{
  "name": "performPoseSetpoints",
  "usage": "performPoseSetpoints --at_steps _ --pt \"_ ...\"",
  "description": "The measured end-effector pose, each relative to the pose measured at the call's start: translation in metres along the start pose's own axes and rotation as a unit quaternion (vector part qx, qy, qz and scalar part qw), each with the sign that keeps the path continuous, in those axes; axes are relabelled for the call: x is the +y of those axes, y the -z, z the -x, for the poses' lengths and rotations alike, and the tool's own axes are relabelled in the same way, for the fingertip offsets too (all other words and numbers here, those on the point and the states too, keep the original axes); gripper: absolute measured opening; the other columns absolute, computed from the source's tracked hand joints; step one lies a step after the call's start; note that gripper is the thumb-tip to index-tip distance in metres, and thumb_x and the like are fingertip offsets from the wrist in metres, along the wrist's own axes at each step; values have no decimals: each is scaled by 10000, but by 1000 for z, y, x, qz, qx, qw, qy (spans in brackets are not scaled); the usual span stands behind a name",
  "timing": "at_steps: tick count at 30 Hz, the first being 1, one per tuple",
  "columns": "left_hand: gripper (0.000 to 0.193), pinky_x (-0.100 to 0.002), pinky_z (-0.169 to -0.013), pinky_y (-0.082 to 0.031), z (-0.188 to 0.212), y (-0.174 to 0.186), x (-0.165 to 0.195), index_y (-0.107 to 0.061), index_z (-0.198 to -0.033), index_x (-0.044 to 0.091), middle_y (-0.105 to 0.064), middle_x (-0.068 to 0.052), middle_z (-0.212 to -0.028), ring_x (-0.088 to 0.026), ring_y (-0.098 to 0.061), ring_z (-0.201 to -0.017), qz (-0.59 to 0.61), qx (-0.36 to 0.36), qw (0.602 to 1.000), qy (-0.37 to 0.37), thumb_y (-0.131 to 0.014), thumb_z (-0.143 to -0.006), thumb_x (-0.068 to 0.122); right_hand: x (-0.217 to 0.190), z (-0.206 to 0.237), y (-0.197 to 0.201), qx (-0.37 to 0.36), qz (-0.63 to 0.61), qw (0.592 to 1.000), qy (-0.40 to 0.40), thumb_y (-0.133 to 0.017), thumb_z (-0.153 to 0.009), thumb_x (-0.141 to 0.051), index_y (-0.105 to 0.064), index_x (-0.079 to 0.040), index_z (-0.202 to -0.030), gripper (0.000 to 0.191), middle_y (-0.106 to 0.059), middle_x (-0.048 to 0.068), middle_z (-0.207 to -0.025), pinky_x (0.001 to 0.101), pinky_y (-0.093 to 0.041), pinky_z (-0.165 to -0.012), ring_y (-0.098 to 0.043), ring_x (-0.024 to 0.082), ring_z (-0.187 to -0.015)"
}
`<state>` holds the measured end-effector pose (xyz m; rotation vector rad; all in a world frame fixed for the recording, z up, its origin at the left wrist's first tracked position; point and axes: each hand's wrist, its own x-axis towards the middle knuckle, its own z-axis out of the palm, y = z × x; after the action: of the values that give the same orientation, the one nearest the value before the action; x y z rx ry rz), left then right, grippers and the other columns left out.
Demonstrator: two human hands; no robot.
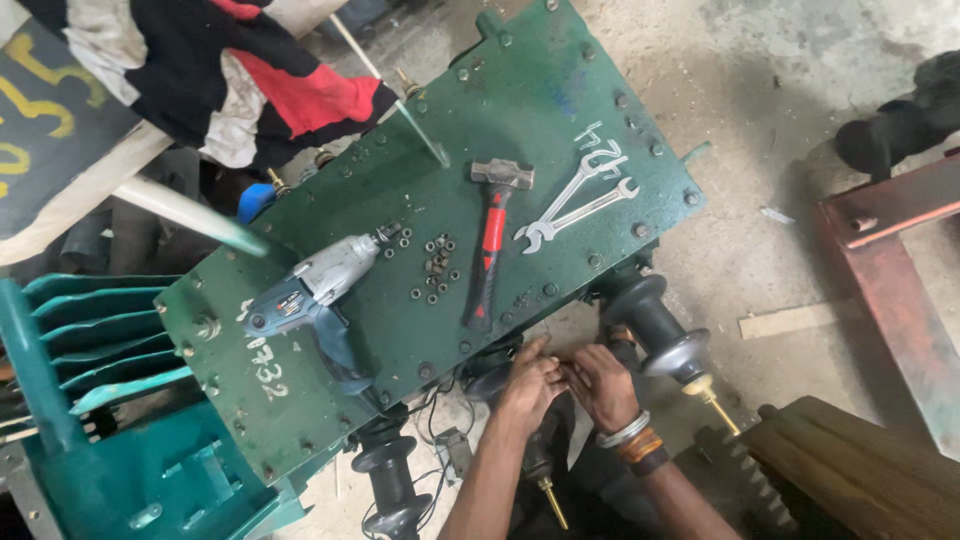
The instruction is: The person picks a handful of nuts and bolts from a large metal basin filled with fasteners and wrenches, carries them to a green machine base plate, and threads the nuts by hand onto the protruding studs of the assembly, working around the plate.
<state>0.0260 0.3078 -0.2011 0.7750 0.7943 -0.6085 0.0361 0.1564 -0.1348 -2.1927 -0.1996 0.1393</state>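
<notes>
My left hand point(527, 385) and my right hand point(603, 385) meet just below the near edge of a green steel lid point(560, 90), fingers curled together on something small and dark that I cannot make out. The right wrist wears bangles. On the lid lie a grey-blue power drill point(318, 290), a hammer point(490, 240) with a red and black handle, two crossed spanners point(575, 205) and several loose nuts point(432, 268). A dark ribbed insulator point(655, 330) with a brass tip sticks out beside my right hand.
Teal cooling fins point(100, 335) stand at the left. A second dark insulator point(388, 480) sits below the lid. A rusty red frame point(900, 260) is at the right, wooden blocks point(850, 480) at the lower right, and a patterned cloth point(230, 70) hangs at the top left.
</notes>
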Motion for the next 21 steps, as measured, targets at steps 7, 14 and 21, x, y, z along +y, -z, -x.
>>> performPoseSetpoints --at_steps 7,14,21 --pt "534 -471 -1027 -530 38 -46 55 -487 -1493 81 -639 -151 -1348 -345 -627 -1229 -643 144 599 -455 -565 -965 83 45 -51 -50 132 -519 781 -322 -694 -926 -84 -632 -13 -1068 170 -715 97 -1042 344 -585 -831 -709 191 -909" --pt "659 -565 -1055 -408 40 -66 76 -419 -1530 31 -519 -144 -1453 -324 -492 -1316 -813 136 425 -373 -625 -929 205 56 -97 -70 -49 -766 547 -336 -623 -917 -116 -663 -43 -1151 248 -724 94 -1139 348 -589 -887 -702 218 -1007" --pt "653 -539 -1057 -416 37 -64 75 -441 -1526 34 -524 -137 -1457 -315 -494 -1313 -829 144 404 -358 -629 -933 234 50 -96 -71 -82 -767 539 -339 -648 -959 -159 -643 -12 -1220 300 -679 127 -1216 440 -524 -1015 -648 274 -1118"
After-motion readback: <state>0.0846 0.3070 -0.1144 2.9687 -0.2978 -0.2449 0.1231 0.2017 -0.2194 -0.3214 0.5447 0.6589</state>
